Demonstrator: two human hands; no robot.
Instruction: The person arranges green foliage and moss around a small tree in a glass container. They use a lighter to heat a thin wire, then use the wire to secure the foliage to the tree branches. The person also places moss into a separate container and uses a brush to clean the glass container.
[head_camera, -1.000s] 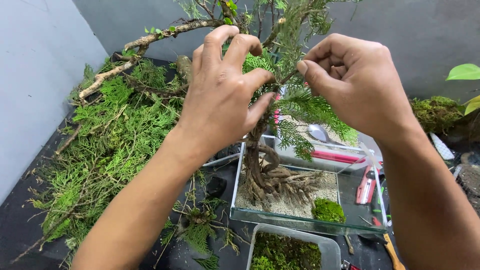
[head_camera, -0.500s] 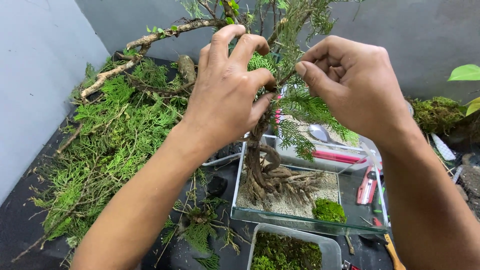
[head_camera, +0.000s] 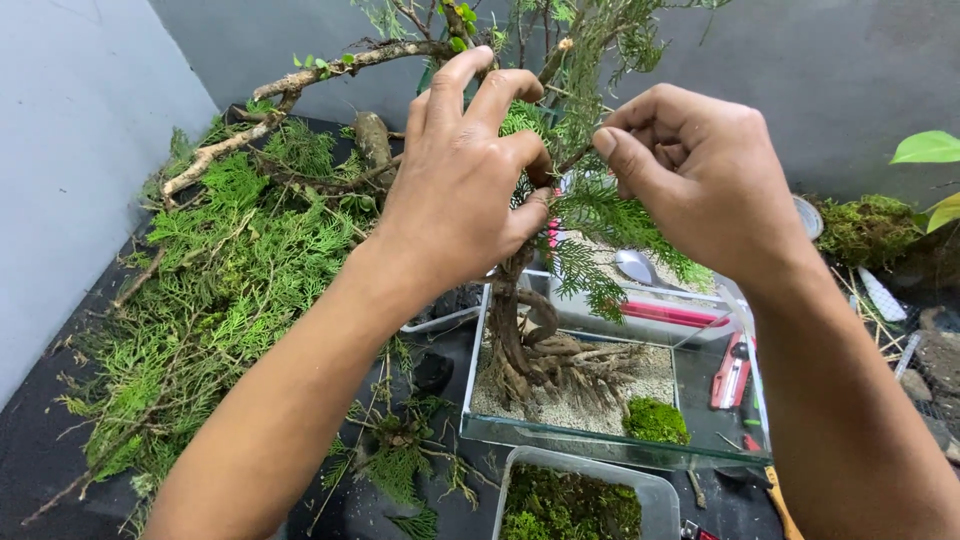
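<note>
A small tree (head_camera: 520, 330) with a twisted brown trunk and spread roots stands on pale sand in a shallow glass tray (head_camera: 600, 440). A round pad of green moss (head_camera: 655, 420) sits on the sand by the roots. My left hand (head_camera: 465, 190) grips the upper trunk and its feathery green foliage from the left. My right hand (head_camera: 700, 170) pinches a thin twig of the same tree just to the right, thumb against curled fingers. The exact spot between the two hands is partly hidden by my fingers.
A heap of cut green sprigs and bare branches (head_camera: 220, 290) covers the dark table on the left. A clear tub of moss (head_camera: 575, 505) stands at the front. A red cutter (head_camera: 733, 370) and a spoon (head_camera: 635, 265) lie behind the tray. A mossy clump (head_camera: 860, 225) lies right.
Both hands stay on the tree's top. My left fingers have shifted slightly on the foliage and my right hand has edged a little closer to the trunk.
</note>
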